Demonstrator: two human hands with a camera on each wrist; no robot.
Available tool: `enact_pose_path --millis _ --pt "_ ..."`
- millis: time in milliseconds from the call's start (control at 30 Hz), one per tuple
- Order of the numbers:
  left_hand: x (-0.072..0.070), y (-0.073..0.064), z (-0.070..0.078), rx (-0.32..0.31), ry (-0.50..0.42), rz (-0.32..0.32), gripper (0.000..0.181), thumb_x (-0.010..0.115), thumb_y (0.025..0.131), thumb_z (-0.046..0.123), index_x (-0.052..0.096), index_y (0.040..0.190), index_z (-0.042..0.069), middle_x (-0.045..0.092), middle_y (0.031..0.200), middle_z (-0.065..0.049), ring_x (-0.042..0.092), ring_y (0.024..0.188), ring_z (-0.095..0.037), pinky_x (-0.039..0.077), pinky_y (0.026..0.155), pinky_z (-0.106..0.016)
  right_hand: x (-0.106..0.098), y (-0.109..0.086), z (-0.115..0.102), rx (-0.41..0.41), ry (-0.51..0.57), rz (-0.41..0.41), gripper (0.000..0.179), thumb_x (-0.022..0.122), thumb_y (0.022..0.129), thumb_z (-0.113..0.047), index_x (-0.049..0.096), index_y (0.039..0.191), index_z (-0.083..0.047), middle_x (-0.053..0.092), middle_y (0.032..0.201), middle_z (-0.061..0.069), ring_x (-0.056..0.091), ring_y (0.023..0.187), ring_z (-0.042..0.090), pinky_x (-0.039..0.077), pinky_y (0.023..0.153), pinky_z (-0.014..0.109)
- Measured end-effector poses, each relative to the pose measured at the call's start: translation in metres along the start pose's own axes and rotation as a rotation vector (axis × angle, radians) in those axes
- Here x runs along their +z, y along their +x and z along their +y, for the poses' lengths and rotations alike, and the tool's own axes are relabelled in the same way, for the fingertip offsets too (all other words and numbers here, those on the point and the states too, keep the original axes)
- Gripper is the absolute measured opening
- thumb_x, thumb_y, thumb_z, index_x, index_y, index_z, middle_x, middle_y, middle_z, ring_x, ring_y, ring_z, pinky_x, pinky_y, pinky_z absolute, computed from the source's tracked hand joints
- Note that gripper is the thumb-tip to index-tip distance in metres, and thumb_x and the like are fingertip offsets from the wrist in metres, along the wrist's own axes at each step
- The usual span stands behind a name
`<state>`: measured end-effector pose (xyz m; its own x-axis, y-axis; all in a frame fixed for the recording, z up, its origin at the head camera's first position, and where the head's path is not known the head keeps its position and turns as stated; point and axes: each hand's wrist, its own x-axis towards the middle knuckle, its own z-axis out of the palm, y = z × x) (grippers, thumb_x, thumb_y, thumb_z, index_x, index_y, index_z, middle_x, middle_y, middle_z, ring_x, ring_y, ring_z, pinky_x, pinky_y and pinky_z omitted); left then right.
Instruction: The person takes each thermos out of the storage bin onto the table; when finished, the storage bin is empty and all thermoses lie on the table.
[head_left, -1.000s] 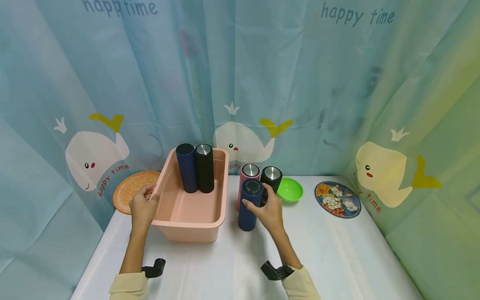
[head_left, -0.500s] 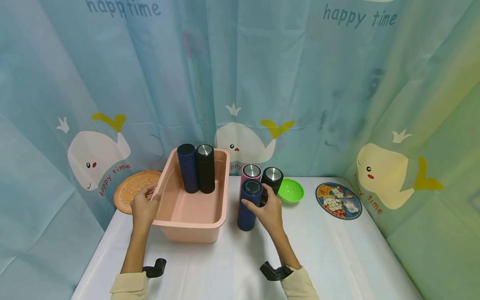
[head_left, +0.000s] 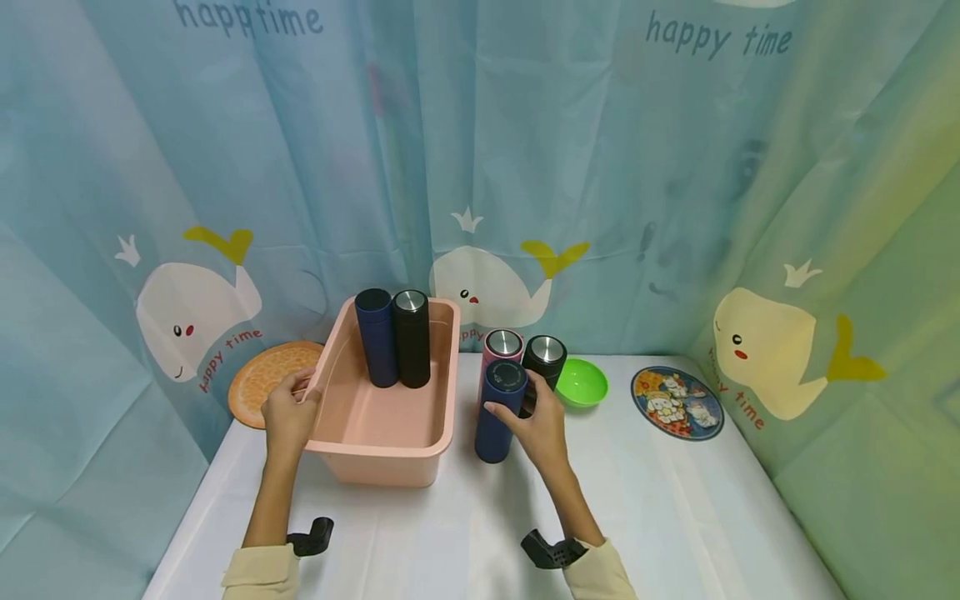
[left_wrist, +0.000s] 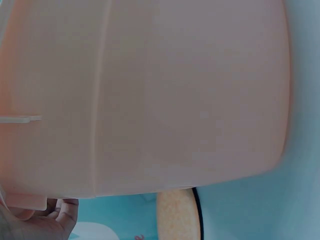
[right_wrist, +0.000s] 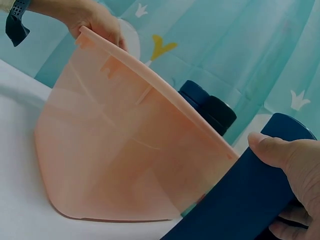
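Observation:
My left hand [head_left: 288,417] grips the left rim of a pink plastic bin [head_left: 386,467]; the left wrist view shows its fingers curled at the edge. Inside the bin, a dark blue thermos bottle [head_left: 377,342] and a black thermos bottle with a steel-topped lid [head_left: 412,346] stand side by side at the back. To the right of the bin, my right hand [head_left: 542,421] holds another dark blue thermos bottle [head_left: 495,429] upright near its top, thumb in front. Right behind it stand a pink thermos bottle [head_left: 490,354] and a second black one [head_left: 544,358], both partly hidden.
A bright green bowl [head_left: 582,383] sits behind the right hand. Farther right lies a round mat with cartoon figures [head_left: 677,403]. An orange round mat [head_left: 262,383] lies behind the bin's left side. A blue curtain [head_left: 600,167] closes off the back of the white table [head_left: 637,500].
The view has shifted very slightly. Both hands keep their holds on the bin and the blue thermos bottle, which stay where they were.

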<state>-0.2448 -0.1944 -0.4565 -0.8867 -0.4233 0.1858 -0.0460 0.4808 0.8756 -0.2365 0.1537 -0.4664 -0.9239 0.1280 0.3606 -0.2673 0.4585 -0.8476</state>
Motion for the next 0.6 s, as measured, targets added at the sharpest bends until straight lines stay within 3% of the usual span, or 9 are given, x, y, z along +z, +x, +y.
enact_pose_path --millis 400,600 --pt "-0.0012 -0.0003 -0.0002 -0.014 0.018 -0.010 0.037 0.064 0.091 0.008 0.063 0.127 0.003 0.068 0.120 -0.020 0.068 0.105 -0.033 0.039 0.069 -0.009 0.0008 0.0006 0.0032 -0.010 0.004 0.000 0.073 0.088 0.071 -0.025 0.053 0.131 -0.003 0.065 0.119 0.018 0.065 0.108 0.032 0.055 0.088 0.050" --pt "-0.0015 0.0003 0.0015 -0.007 0.009 -0.015 0.037 0.064 0.091 0.008 0.063 0.128 0.002 0.067 0.120 -0.021 0.068 0.105 -0.034 0.036 0.066 -0.003 0.0000 0.0014 0.0034 -0.015 -0.011 -0.003 0.074 0.087 0.072 -0.027 0.052 0.132 -0.003 0.065 0.120 0.017 0.065 0.108 0.032 0.055 0.088 0.048"
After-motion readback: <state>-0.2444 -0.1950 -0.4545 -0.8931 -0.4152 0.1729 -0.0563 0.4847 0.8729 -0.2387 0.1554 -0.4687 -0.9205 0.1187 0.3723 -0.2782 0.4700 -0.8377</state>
